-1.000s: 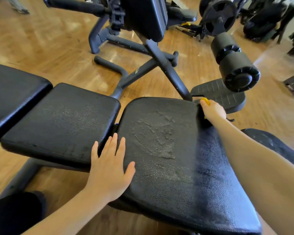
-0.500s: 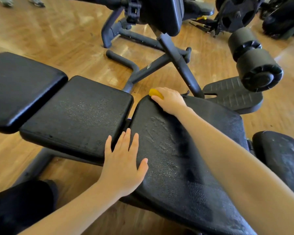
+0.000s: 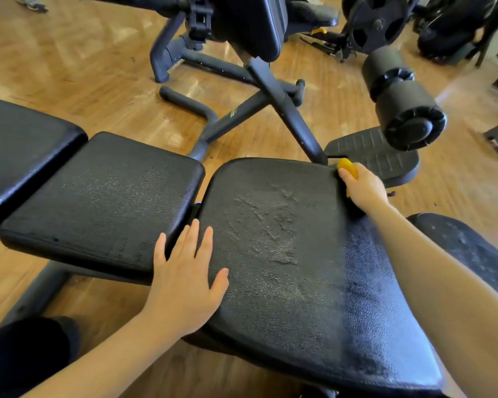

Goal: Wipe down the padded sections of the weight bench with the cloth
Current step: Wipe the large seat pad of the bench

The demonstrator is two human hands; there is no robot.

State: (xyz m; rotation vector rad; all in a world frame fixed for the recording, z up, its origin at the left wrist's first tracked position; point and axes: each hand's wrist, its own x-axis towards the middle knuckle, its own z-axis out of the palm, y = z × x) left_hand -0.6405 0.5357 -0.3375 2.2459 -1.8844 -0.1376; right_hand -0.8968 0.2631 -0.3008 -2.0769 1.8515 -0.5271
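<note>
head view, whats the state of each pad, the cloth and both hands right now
seat pad: dusty in the middle, darker wiped strip along its right side
middle pad: dusty, speckled
yellow cloth: bunched in the right hand at the seat pad's far right corner
left hand: flat, fingers straight, on the seat pad's left edge

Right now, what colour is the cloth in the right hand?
Yellow cloth, seen in the head view.

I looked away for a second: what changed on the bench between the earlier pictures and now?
The right hand, gripping the yellow cloth, swept left along the far edge of the big pad, then back to its far right corner. The left hand stayed flat on the pad's left edge; the other pads did not move.
</note>
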